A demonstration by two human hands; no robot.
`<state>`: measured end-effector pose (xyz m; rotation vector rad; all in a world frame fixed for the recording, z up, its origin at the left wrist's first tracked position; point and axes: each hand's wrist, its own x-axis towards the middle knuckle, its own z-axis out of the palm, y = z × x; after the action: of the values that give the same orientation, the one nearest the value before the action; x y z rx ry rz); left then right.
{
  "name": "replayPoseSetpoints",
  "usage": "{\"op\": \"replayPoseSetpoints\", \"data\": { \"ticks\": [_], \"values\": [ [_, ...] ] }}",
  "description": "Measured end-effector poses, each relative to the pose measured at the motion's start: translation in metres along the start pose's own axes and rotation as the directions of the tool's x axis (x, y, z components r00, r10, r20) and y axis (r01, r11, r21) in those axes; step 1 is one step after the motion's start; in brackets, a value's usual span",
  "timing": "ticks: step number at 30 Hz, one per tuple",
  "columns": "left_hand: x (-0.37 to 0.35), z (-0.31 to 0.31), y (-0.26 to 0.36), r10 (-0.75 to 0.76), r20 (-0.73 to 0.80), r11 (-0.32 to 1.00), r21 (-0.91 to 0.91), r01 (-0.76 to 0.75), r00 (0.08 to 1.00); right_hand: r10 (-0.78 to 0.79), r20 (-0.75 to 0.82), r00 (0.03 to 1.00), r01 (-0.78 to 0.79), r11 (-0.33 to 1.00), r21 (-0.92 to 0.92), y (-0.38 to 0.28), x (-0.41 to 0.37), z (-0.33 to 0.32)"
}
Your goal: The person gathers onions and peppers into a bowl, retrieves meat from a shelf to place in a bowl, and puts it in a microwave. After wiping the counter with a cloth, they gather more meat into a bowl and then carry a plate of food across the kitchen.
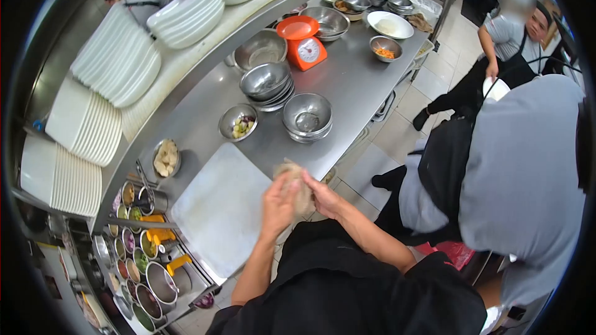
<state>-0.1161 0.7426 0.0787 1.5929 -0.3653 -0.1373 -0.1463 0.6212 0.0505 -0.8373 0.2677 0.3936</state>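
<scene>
My left hand (pixel 279 205) and my right hand (pixel 324 198) are close together in front of my body, near the table's front edge. Between them is a crumpled beige cloth (pixel 303 197), blurred by motion, with the fingers of both hands closed on it. To the left lies a white cutting board (pixel 217 211) with nothing on it. Beyond the hands stands a stack of steel bowls (pixel 308 115). A small bowl of cut vegetables (pixel 242 126) sits behind the board, and a bowl of pale chunks (pixel 166 159) is at its far left corner.
An orange scale (pixel 307 49) stands farther back among steel bowls (pixel 267 82). Shredded orange food fills a bowl (pixel 385 49). Plates (pixel 186 17) are stacked on the shelf. Ingredient tubs (pixel 149 301) line the left. A person in grey (pixel 528 167) stands close on the right.
</scene>
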Motion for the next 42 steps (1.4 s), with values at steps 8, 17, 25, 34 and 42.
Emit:
{"op": "replayPoseSetpoints", "data": {
  "ticks": [8,17,25,34,42],
  "values": [
    [0.017,0.07,0.011,-0.33,0.407,0.832,0.552,0.059,0.852,-0.318,-0.309,0.896,0.44,0.726,0.529,0.021,0.02,-0.063],
    [-0.001,0.047,0.02,0.129,0.79,0.782,0.291,-0.551,0.6,-0.386,-0.313,0.868,0.438,0.295,0.849,0.014,0.009,-0.104],
    [0.05,-0.001,-0.071,-0.653,0.291,0.738,0.037,0.673,0.7,-0.376,-0.66,0.651,0.74,0.507,0.442,-0.059,0.021,-0.165],
    [0.131,0.024,-0.114,-0.743,0.034,0.569,-0.492,0.659,0.668,-0.21,-0.561,0.8,0.551,0.628,0.55,-0.081,0.079,-0.165],
    [0.154,0.039,-0.118,-0.733,-0.092,0.654,-0.371,0.659,0.674,-0.778,-0.16,0.607,0.095,0.271,-0.958,-0.067,0.127,-0.179]
  ]
}}
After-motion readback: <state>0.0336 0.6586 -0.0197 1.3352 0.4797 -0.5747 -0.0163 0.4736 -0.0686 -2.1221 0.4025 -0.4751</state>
